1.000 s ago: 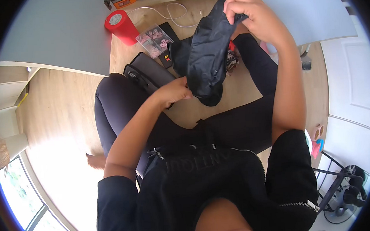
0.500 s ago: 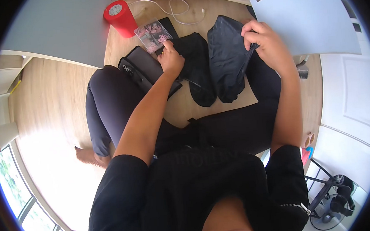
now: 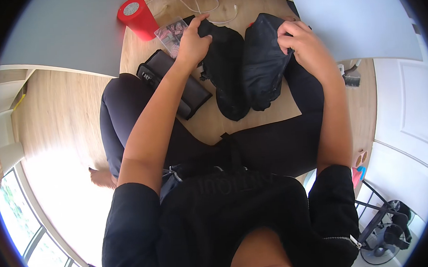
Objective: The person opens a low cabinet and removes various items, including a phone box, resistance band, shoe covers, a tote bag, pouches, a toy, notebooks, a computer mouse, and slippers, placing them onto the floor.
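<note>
One black cloth [image 3: 266,65] has its edge in the right hand's [image 3: 306,42] fingers [image 3: 290,29].

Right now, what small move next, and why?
Perhaps slide the left black piece slightly forward: the left hand is at its far end, and its near end lies farther back than that of the right black piece, which the right hand pinches.

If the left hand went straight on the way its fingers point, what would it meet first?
Probably the thin white looped cable, just ahead of the left hand. Depth is unclear, so the hand might pass above it.
</note>
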A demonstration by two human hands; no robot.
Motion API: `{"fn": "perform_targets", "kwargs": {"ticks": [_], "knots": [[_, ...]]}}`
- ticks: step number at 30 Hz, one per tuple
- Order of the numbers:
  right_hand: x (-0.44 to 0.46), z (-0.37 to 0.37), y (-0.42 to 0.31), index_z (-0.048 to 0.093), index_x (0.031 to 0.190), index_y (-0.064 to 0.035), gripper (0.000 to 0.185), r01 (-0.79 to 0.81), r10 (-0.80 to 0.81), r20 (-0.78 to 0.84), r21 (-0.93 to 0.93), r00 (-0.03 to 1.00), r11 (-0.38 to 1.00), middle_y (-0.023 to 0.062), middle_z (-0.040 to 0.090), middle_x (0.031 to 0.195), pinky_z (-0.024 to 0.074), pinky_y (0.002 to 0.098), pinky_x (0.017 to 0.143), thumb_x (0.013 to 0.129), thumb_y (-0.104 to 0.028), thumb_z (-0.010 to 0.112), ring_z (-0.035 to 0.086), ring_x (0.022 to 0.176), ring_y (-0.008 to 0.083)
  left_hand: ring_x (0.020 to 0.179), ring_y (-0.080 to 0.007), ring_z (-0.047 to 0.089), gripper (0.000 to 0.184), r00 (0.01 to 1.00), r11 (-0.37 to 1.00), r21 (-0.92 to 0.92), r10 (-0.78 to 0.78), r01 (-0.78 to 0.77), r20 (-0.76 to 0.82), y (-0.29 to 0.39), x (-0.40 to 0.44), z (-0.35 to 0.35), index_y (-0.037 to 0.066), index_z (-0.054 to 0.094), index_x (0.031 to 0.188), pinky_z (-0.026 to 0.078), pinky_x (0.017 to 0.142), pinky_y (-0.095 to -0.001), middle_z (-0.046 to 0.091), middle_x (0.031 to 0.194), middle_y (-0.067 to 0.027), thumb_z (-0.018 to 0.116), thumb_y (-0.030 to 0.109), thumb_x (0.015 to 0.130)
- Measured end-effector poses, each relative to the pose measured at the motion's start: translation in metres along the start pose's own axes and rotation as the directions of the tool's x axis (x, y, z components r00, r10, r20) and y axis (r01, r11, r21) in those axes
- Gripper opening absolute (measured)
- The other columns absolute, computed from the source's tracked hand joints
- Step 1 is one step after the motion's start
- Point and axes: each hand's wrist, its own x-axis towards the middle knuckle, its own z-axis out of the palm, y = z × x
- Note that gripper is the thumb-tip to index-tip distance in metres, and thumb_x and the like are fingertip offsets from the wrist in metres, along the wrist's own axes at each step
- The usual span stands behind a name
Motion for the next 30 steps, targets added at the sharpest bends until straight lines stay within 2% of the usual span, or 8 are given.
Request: {"fn": "perform_targets", "kwargs": {"ticks": [5,7,8,13,21,25,29,30], "knots": [[0.008,0.019,-0.008,0.045,0.068,-0.0051,0.021,0.003,-0.004,0.081,0.009,0.997,1.000,0.0024,0.050,0.090,0.0428,0.0350,0.073,0.064,0.015,0.049,0.051,0.098,0.0237,0.108,-0.0383,0.052,0.052,0.994,0.995,-0.031,-0.095,0.097,0.045,-0.017,-0.001,0.012,0.015,0.051,0.124,0.041,0.094,-0.0378,0.052,0.116,-0.0263,0.062,0.004,0.074],[0.012,0.026,-0.012,0.046,0.066,-0.0067,0.015,0.093,-0.093,0.011,0.029,0.996,0.995,0.0028,0.048,0.082,0.0416,0.0345,0.068,0.065,0.005,0.054,0.050,0.085,0.0222,0.093,-0.0159,0.057,0.050,1.000,0.997,0.068,-0.027,0.026,0.012,-0.027,-0.004,0.017,0.008,0.050,0.124,0.045,0.079,-0.0277,0.057,0.109,-0.0113,0.058,-0.004,0.076],[0.014,0.025,-0.015,0.046,0.066,-0.0066,0.014,0.085,-0.086,0.014,0.044,0.996,0.995,0.0028,0.048,0.082,0.0417,0.0341,0.068,0.065,0.005,0.055,0.050,0.084,0.0227,0.093,-0.0159,0.057,0.050,0.999,0.997,0.067,-0.030,0.030,0.009,-0.032,-0.006,0.018,0.008,0.050,0.124,0.045,0.079,-0.0277,0.057,0.109,-0.0113,0.058,-0.004,0.076],[0.021,0.016,-0.022,0.046,0.066,-0.0068,0.014,0.120,-0.119,-0.033,0.050,0.992,0.991,0.0026,0.048,0.081,0.0410,0.0331,0.066,0.066,0.005,0.054,0.049,0.080,0.0227,0.112,-0.0345,0.052,0.061,0.995,0.921,0.378,-0.088,0.096,-0.038,-0.026,-0.013,0.009,0.019,0.042,0.131,0.043,0.092,-0.0394,0.051,0.122,-0.0199,0.057,-0.003,0.075],[0.040,0.045,-0.038,0.046,0.068,-0.0061,0.021,0.078,-0.086,0.037,0.172,0.996,0.982,0.0028,0.049,0.087,0.0399,0.0349,0.069,0.063,0.014,0.050,0.049,0.085,0.0237,0.106,-0.0383,0.053,0.063,1.000,0.863,0.506,-0.008,0.008,-0.003,-0.042,-0.014,-0.012,0.021,0.038,0.134,0.045,0.090,-0.0439,0.051,0.117,-0.0196,0.056,-0.001,0.077],[0.040,0.085,-0.038,0.052,0.069,-0.0096,0.007,0.151,-0.159,0.096,0.086,0.983,0.985,0.0020,0.050,0.085,0.0429,0.0306,0.069,0.069,-0.004,0.056,0.052,0.087,0.0212,0.106,-0.0382,0.053,0.060,0.999,0.892,0.451,0.018,-0.038,0.049,-0.052,-0.017,-0.014,0.021,0.041,0.132,0.045,0.090,-0.0433,0.051,0.117,-0.0197,0.058,0.001,0.077],[0.033,0.101,-0.049,0.062,0.100,-0.0178,0.041,0.129,-0.126,-0.103,0.017,0.987,0.992,0.0033,0.049,0.108,0.0441,0.0314,0.080,0.068,0.007,0.056,0.050,0.101,0.0241,0.106,-0.0387,0.053,0.055,0.997,0.904,0.428,-0.018,-0.016,0.075,-0.059,-0.021,-0.007,0.020,0.046,0.128,0.044,0.091,-0.0433,0.051,0.117,-0.0203,0.059,0.004,0.077],[0.032,0.105,-0.056,0.059,0.109,-0.0176,0.050,-0.008,0.078,-0.235,0.284,0.969,0.959,0.0065,0.046,0.113,0.0441,0.0318,0.082,0.066,0.008,0.058,0.049,0.103,0.0257,0.106,-0.0389,0.053,0.054,0.998,0.913,0.408,-0.004,-0.019,0.055,-0.062,-0.021,-0.005,0.019,0.047,0.127,0.044,0.091,-0.0431,0.052,0.116,-0.0205,0.060,0.006,0.077]]}}
